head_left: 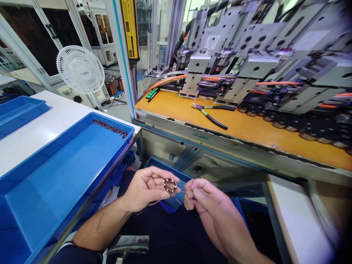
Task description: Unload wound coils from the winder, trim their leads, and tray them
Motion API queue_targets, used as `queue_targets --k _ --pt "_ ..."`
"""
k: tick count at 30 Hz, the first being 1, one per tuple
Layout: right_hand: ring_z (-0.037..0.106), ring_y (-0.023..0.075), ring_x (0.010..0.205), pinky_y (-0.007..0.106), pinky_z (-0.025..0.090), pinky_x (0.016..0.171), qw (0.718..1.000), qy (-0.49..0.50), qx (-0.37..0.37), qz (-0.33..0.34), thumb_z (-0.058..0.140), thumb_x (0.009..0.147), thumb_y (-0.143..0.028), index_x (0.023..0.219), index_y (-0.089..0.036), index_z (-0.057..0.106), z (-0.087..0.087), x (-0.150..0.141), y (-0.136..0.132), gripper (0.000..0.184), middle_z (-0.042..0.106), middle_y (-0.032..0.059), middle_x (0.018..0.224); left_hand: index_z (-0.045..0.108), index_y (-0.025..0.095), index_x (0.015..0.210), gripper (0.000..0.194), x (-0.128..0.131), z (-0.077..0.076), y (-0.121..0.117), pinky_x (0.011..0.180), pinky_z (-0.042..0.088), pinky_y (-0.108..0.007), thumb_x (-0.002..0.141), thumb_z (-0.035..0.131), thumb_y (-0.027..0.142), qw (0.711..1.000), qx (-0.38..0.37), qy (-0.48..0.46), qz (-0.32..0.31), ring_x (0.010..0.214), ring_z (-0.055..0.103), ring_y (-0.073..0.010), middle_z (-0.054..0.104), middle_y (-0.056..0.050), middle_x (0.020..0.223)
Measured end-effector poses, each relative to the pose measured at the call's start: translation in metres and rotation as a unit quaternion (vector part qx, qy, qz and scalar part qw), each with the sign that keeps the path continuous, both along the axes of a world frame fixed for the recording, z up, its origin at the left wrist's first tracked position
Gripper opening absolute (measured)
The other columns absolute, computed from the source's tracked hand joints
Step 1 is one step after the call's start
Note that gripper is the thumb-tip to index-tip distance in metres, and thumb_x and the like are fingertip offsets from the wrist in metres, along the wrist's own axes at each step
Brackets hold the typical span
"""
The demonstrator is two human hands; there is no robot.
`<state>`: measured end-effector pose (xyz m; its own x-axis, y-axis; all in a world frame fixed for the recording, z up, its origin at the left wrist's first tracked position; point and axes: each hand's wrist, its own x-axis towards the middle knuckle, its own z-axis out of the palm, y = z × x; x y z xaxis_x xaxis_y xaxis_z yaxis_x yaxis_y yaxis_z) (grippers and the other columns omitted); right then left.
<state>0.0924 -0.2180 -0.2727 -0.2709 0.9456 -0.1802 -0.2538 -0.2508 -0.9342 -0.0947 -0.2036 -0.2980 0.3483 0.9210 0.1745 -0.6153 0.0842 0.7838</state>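
My left hand (150, 187) holds a small ring-shaped wound coil (170, 186), a motor stator by its look, between thumb and fingers. Copper windings show around its open centre. Thin wire ends trail from its lower right side. Close by on the right, my right hand (202, 194) is closed in a pinch on one of these wires (182, 191). The fingertips hide the wire's end. Both hands are above my lap, in front of the machine bench.
A blue tray (52, 165) on the white table at left holds a row of similar coils (110, 128). Cutting pliers (211, 113) lie on the orange bench top (176, 106), before the machine fixtures (233, 69). A white fan (81, 69) stands behind the table.
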Motion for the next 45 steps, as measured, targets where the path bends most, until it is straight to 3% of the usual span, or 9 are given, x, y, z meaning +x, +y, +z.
queue_targets --k 5,8,14,24,28,34,37,41,45 --pt "0.050 0.0132 0.073 0.027 0.041 0.069 0.994 -0.096 0.034 0.051 0.063 0.087 -0.050 0.092 -0.019 0.057 0.007 0.013 0.011 0.032 0.054 -0.0006 0.076 0.070 0.018 0.112 0.039 0.006 -0.001 -0.001 0.078 0.055 -0.027 0.074 0.080 0.021 0.998 -0.050 0.032 -0.009 0.086 0.070 -0.0159 0.069 -0.012 0.117" --pt "0.050 0.0126 0.071 0.026 0.041 0.067 0.987 -0.130 0.029 0.089 0.064 0.085 -0.052 0.089 -0.018 0.056 0.014 0.012 0.014 0.035 0.054 -0.0009 0.075 0.072 0.022 0.112 0.038 0.007 0.001 -0.007 0.078 0.053 -0.027 0.075 0.078 0.021 0.997 -0.022 0.069 -0.013 0.084 0.066 -0.0130 0.061 -0.010 0.123" --pt "0.047 0.0122 0.068 0.025 0.039 0.062 0.977 -0.165 0.014 0.133 0.070 0.077 -0.051 0.074 -0.018 0.052 0.022 0.006 0.016 0.037 0.053 -0.0018 0.071 0.072 0.022 0.113 0.036 0.008 0.007 -0.018 0.076 0.050 -0.023 0.078 0.074 0.013 0.986 0.033 0.164 0.010 0.087 0.058 -0.0106 0.057 -0.007 0.109" --pt "0.045 0.0111 0.055 0.026 0.037 0.056 0.981 -0.090 -0.027 0.168 0.064 0.082 -0.044 0.062 -0.017 0.053 0.018 0.019 0.024 0.036 0.050 -0.0015 0.055 0.072 0.013 0.094 0.030 0.003 0.006 -0.014 0.075 0.054 -0.025 0.066 0.083 0.012 0.994 -0.073 0.076 -0.032 0.079 0.066 -0.0116 0.067 -0.006 0.100" --pt "0.049 0.0117 0.056 0.025 0.040 0.055 0.979 -0.109 -0.031 0.169 0.066 0.081 -0.052 0.072 -0.016 0.059 0.017 0.016 0.018 0.037 0.053 -0.0010 0.061 0.073 0.013 0.093 0.030 0.002 0.007 -0.013 0.072 0.052 -0.022 0.065 0.083 0.010 0.993 -0.074 0.088 -0.019 0.077 0.064 -0.0096 0.066 -0.006 0.100" --pt "0.048 0.0105 0.057 0.024 0.038 0.058 0.975 -0.126 -0.024 0.181 0.066 0.083 -0.044 0.064 -0.018 0.055 0.016 0.011 0.010 0.034 0.053 -0.0020 0.056 0.073 0.014 0.094 0.031 0.003 0.007 -0.012 0.071 0.052 -0.020 0.065 0.083 0.010 0.994 -0.079 0.074 -0.035 0.076 0.064 -0.0082 0.065 -0.005 0.099" --pt "0.047 0.0100 0.054 0.023 0.036 0.053 0.963 -0.139 -0.027 0.230 0.065 0.083 -0.042 0.064 -0.018 0.054 0.014 0.025 0.016 0.033 0.051 -0.0022 0.057 0.073 0.013 0.094 0.032 0.001 0.008 -0.012 0.070 0.052 -0.020 0.064 0.085 0.014 0.992 -0.096 0.065 -0.049 0.075 0.066 -0.0092 0.067 -0.005 0.096" --pt "0.046 0.0102 0.059 0.023 0.036 0.053 0.945 -0.223 0.053 0.235 0.069 0.082 -0.041 0.073 -0.017 0.060 0.028 0.038 0.032 0.027 0.053 -0.0005 0.068 0.074 0.012 0.094 0.033 -0.001 0.012 -0.011 0.065 0.051 -0.019 0.064 0.086 0.018 0.984 -0.120 0.101 -0.086 0.071 0.065 -0.0091 0.068 -0.006 0.091" --pt "0.051 0.0110 0.073 0.023 0.043 0.067 0.916 -0.241 0.179 0.265 0.073 0.081 -0.033 0.093 -0.018 0.068 0.048 0.024 0.045 0.020 0.059 0.0014 0.086 0.073 0.012 0.096 0.036 0.003 0.015 -0.011 0.061 0.048 -0.016 0.063 0.087 0.019 0.969 -0.157 0.112 -0.156 0.062 0.061 -0.0061 0.068 -0.001 0.073"
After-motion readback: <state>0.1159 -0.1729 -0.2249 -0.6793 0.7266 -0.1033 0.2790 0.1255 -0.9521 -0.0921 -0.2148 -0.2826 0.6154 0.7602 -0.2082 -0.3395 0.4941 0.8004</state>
